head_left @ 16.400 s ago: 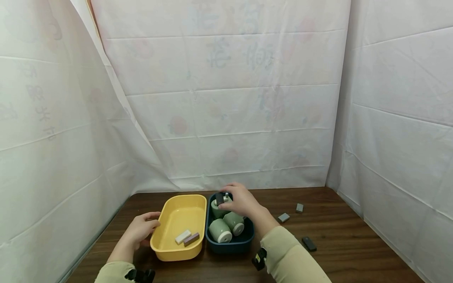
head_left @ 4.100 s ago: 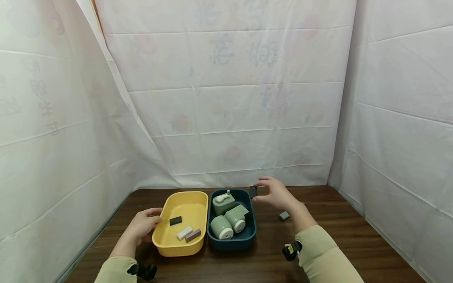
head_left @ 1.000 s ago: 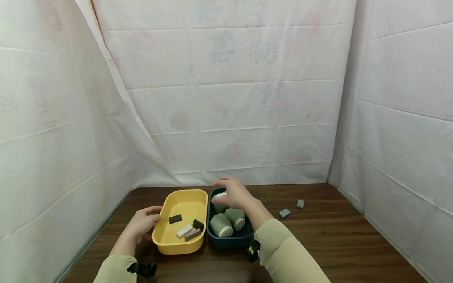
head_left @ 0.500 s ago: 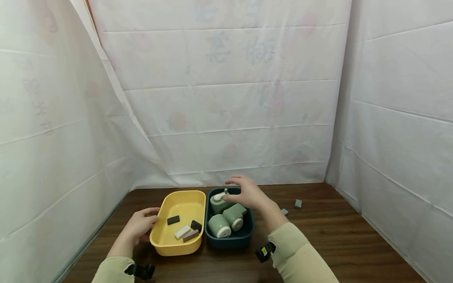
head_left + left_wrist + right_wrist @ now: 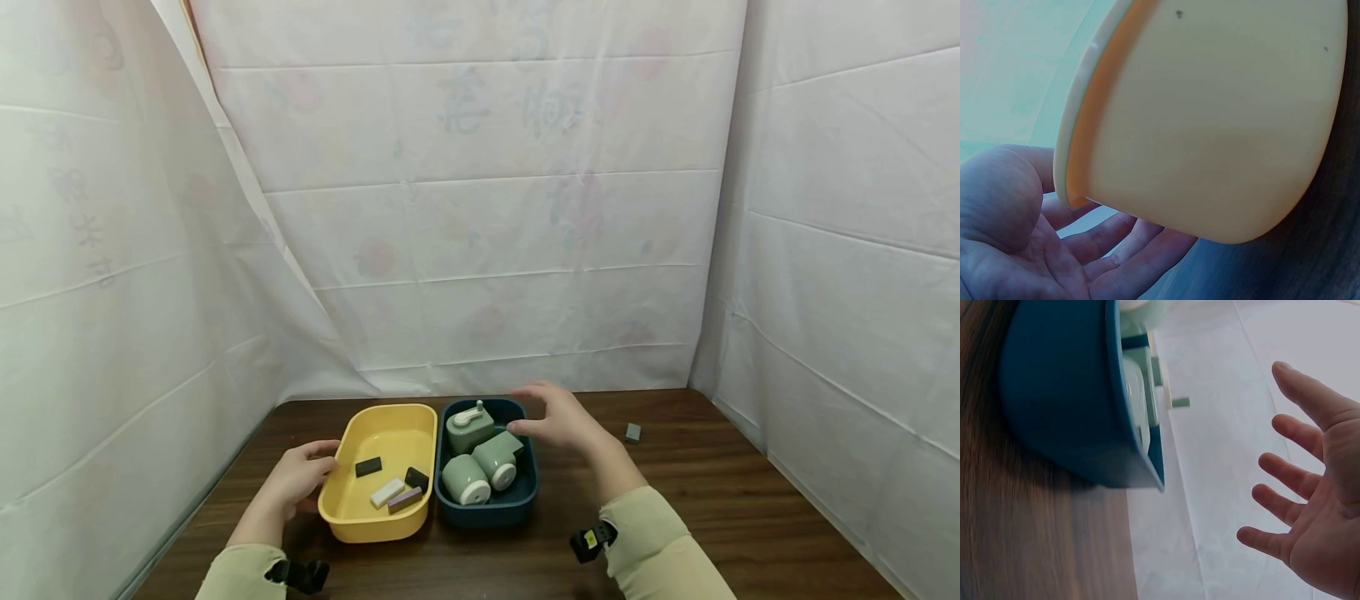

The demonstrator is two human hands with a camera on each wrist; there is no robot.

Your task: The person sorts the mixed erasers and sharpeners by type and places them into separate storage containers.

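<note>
My left hand (image 5: 298, 479) holds the left edge of a yellow bin (image 5: 335, 521), thumb at the rim and fingers against the outer wall in the left wrist view. Inside lie two black blocks (image 5: 368, 467), a white block (image 5: 386, 492) and a mauve block (image 5: 405, 500). My right hand (image 5: 562, 419) hovers at the right rim of a dark blue bin (image 5: 489, 517), fingers spread, holding nothing. That bin contains three green pieces: one with a white crank (image 5: 470, 427) and two rounded ones with white ends (image 5: 465, 481).
A small grey block (image 5: 633, 432) lies on the wooden table (image 5: 720, 500), right of my right hand. The two bins stand side by side. White sheets (image 5: 480, 250) hang behind and at both sides.
Over the past second my right hand has moved rightward off the blue bin, and its arm now covers one grey block. A second black block lies in the yellow bin, unlike 4.1 seconds ago.
</note>
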